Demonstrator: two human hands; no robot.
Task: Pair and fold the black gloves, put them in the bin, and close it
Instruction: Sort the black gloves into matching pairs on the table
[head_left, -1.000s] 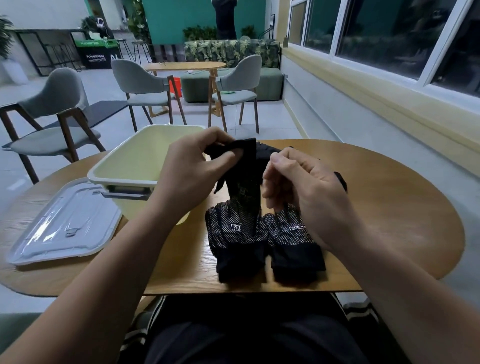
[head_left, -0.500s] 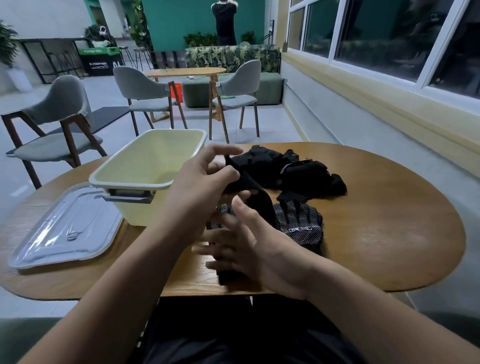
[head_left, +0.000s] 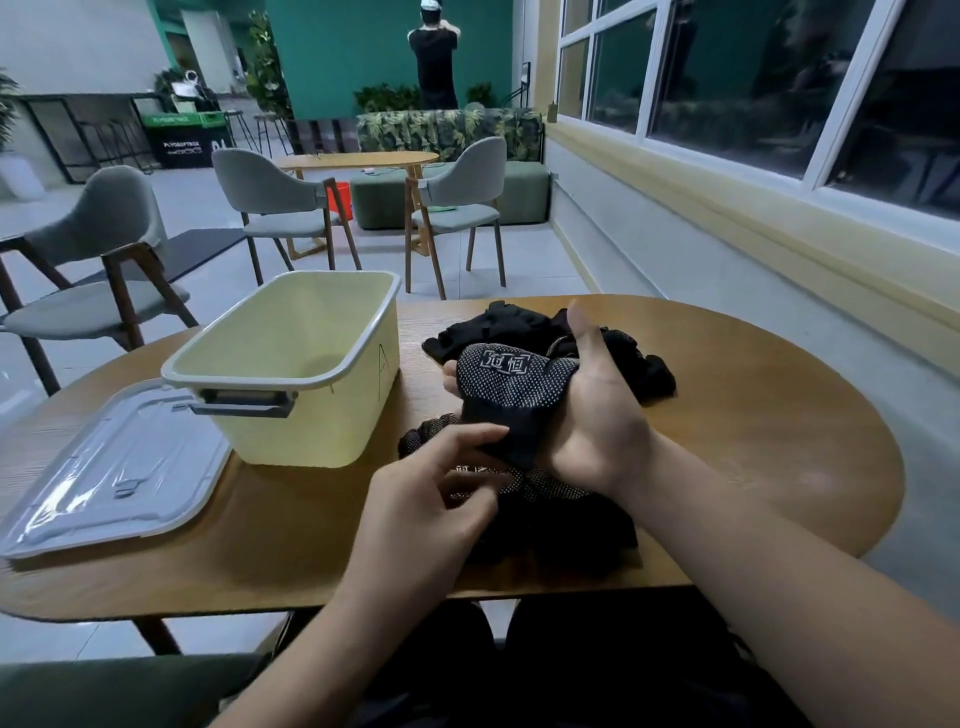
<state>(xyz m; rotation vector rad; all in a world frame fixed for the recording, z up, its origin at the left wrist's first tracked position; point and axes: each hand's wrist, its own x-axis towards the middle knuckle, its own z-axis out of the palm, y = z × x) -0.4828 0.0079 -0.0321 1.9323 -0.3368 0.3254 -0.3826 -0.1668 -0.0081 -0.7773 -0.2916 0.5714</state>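
A: Left fingers (head_left: 483, 434)?
B: Pinched together on the cuff of a dotted glove (head_left: 509, 384). The rest of the left hand (head_left: 431, 499) is curled loosely, low over the near edge.
A: Right?
B: Right hand (head_left: 597, 415) is palm up with the thumb straight up. Its fingers lie flat under the glove, tips showing past the glove's left side. Nothing is clamped; the glove is draped across the palm, printed side up.
A: Under the hands?
B: More dotted gloves (head_left: 550, 499) lie on the surface (head_left: 753, 415), partly hidden by both wrists. Count unclear.
A: Further out?
B: A loose heap of black gloves (head_left: 498, 322) sits behind the right hand, towards the far edge.
A: Bin?
B: The yellow bin (head_left: 311, 426) is just left of the hands, upright and open. I see no gloves in the part of its inside that shows. Its grey lid (head_left: 104, 467) lies flat on the surface to the bin's left, one corner beside the bin's handle.
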